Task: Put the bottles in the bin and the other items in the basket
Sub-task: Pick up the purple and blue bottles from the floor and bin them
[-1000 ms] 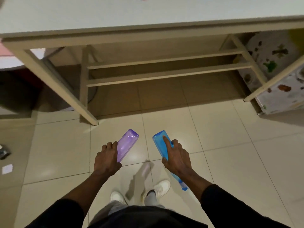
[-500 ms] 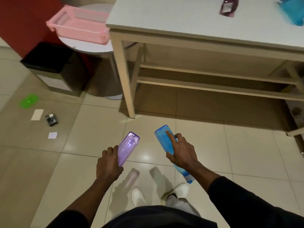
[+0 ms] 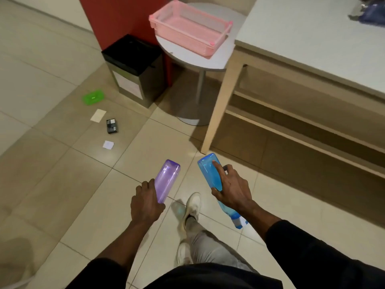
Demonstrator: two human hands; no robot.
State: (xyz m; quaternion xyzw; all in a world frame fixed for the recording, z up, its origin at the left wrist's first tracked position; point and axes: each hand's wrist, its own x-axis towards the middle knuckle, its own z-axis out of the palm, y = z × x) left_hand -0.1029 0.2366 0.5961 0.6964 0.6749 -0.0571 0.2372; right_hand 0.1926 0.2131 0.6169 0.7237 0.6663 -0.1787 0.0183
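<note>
My left hand (image 3: 145, 202) grips a purple translucent bottle (image 3: 167, 179), its base pointing forward. My right hand (image 3: 231, 187) grips a blue translucent bottle (image 3: 209, 172), base forward, with its cap end sticking out behind my wrist. Both bottles hang over the tiled floor in front of me. Ahead and to the left stands a black-topped bin (image 3: 133, 67) against a red wall. Just right of it, a pink basket (image 3: 190, 28) rests on a small round table (image 3: 187, 57).
A large pale table (image 3: 312, 38) with lower shelves fills the right side, with a dark item (image 3: 373, 12) at its far corner. On the floor left of the bin lie a green lid (image 3: 93, 97), paper scraps (image 3: 98, 115) and a small black object (image 3: 111, 126).
The view has swung left, bringing the bin, the pink basket and the floor litter into sight. My hands keep the same grip on both bottles, and my feet have stepped forward.
</note>
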